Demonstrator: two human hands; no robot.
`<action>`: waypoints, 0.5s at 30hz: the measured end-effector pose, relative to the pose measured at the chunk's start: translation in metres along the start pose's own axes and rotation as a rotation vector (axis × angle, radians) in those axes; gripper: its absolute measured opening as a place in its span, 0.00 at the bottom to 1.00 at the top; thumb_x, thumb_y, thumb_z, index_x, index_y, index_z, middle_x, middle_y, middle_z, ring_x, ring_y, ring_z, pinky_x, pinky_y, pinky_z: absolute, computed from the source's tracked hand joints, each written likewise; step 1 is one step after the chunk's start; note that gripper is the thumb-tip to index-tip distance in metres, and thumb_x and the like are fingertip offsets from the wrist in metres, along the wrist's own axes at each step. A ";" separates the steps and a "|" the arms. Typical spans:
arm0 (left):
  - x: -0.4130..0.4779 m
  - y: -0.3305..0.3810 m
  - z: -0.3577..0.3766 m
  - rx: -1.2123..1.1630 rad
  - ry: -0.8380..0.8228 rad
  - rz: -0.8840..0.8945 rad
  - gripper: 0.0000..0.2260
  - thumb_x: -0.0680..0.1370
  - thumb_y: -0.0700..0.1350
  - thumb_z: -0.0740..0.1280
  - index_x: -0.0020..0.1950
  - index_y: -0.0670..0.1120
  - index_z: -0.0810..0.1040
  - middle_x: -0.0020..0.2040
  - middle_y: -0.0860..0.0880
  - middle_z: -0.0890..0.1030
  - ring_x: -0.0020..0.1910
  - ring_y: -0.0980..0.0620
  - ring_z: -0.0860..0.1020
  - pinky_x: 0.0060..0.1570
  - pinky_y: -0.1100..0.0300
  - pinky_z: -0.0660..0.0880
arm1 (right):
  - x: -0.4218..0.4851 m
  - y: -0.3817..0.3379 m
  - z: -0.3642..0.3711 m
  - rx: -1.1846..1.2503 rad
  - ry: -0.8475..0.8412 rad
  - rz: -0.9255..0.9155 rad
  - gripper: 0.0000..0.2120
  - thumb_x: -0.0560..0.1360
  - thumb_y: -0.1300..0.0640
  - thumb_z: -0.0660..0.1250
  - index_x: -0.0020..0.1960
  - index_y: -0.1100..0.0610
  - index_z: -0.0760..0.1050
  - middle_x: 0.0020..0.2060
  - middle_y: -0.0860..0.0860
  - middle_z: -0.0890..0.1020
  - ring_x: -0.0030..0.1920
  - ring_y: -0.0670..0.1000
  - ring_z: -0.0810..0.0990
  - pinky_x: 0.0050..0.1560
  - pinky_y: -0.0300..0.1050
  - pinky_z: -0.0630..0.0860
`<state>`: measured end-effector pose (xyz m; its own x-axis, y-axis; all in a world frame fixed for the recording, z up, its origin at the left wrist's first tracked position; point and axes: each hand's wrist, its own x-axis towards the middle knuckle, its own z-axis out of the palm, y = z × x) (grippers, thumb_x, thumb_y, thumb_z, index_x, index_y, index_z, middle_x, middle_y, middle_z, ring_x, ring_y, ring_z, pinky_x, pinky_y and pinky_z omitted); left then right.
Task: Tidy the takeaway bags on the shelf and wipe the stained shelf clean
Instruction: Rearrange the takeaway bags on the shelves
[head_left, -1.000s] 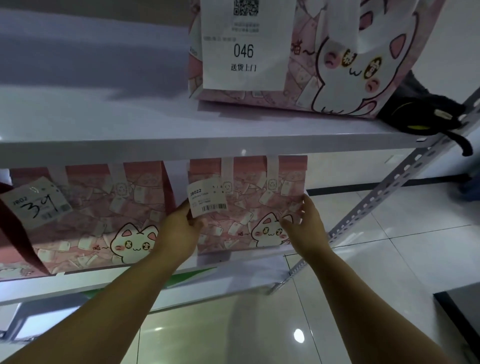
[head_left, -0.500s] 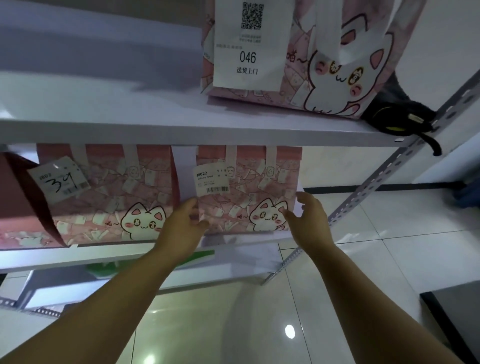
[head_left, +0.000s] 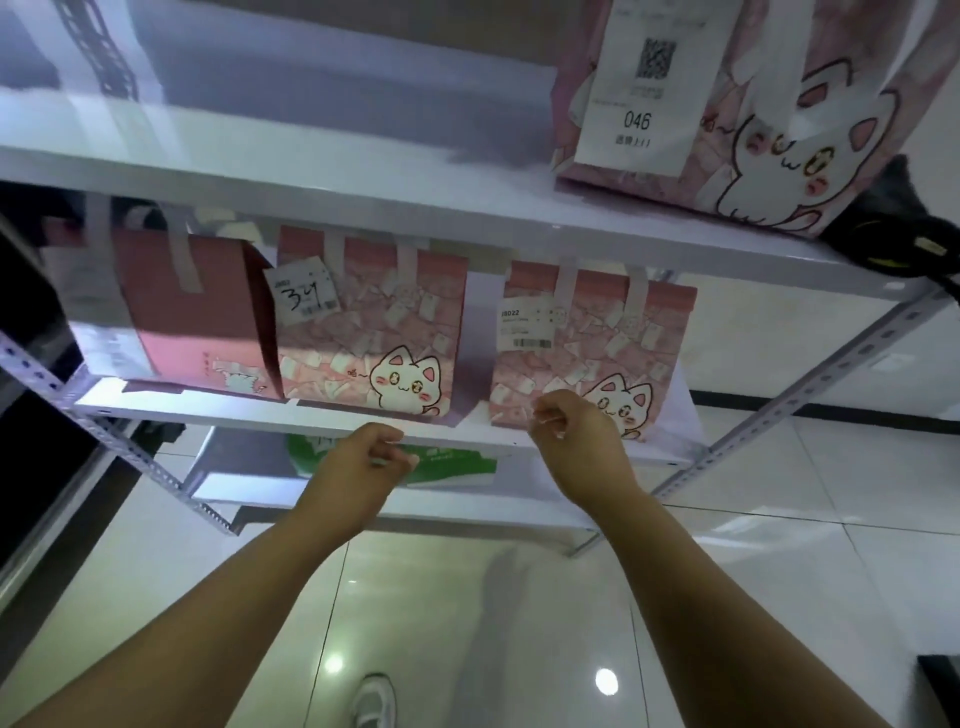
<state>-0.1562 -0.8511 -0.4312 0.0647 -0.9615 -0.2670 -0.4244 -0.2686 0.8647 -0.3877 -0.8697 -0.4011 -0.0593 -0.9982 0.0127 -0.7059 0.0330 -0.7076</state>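
White metal shelf rack (head_left: 810, 395) filling most of the view, perforated uprights at both ends. Loads of glossy tiled floor (head_left: 831, 519) open in front and off to the right.

Top shelf (head_left: 260, 171): wide bare stretch on the left, then one big pink cat bag (head_left: 753, 130) with an 046 slip near the right end, and a black strapped thing (head_left: 893, 234) squeezed just beside it at the corner post.

Middle shelf (head_left: 311, 410): three takeaway bags upright in a row. From the left, dark red bag (head_left: 197, 312) right up against the pink cat bag marked 34 (head_left: 374, 332), then a gap, then the pink cat bag with a barcode label (head_left: 592, 343). So four bags total, three of them cat-print. Only a narrow strip of bare front edge ahead of them. Something blurry further left, can't tell what.

One green pack (head_left: 452, 465) on the shelf below.

Left hand (head_left: 358, 462) loosely curled, empty, just off the front edge below the gap. Right hand (head_left: 576, 431) loosely curled too, nothing in it, in front of the barcode bag's lower corner. Touching or not, can't tell.

One white shoe (head_left: 374, 701) at the bottom.
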 end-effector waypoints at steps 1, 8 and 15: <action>-0.001 -0.004 -0.009 0.007 0.014 -0.007 0.09 0.74 0.47 0.70 0.52 0.52 0.75 0.43 0.57 0.78 0.41 0.59 0.76 0.34 0.63 0.68 | 0.000 -0.006 0.007 -0.001 -0.022 -0.009 0.08 0.75 0.57 0.65 0.54 0.55 0.76 0.46 0.48 0.79 0.46 0.47 0.77 0.48 0.40 0.72; 0.014 -0.029 -0.073 0.113 0.095 -0.048 0.09 0.75 0.49 0.68 0.54 0.51 0.74 0.45 0.57 0.77 0.43 0.61 0.75 0.33 0.65 0.69 | 0.022 -0.036 0.060 -0.046 -0.186 0.074 0.11 0.74 0.53 0.66 0.55 0.54 0.74 0.48 0.49 0.79 0.48 0.50 0.77 0.48 0.45 0.74; 0.061 -0.040 -0.119 0.208 0.118 -0.062 0.17 0.76 0.47 0.67 0.64 0.48 0.72 0.57 0.49 0.78 0.48 0.52 0.76 0.40 0.62 0.72 | 0.064 -0.055 0.103 -0.166 -0.224 0.255 0.21 0.75 0.53 0.66 0.64 0.61 0.66 0.56 0.58 0.77 0.54 0.58 0.76 0.48 0.45 0.70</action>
<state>-0.0280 -0.9055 -0.4310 0.1965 -0.9469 -0.2545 -0.5923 -0.3214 0.7388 -0.2800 -0.9410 -0.4345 -0.1049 -0.9425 -0.3172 -0.7945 0.2713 -0.5433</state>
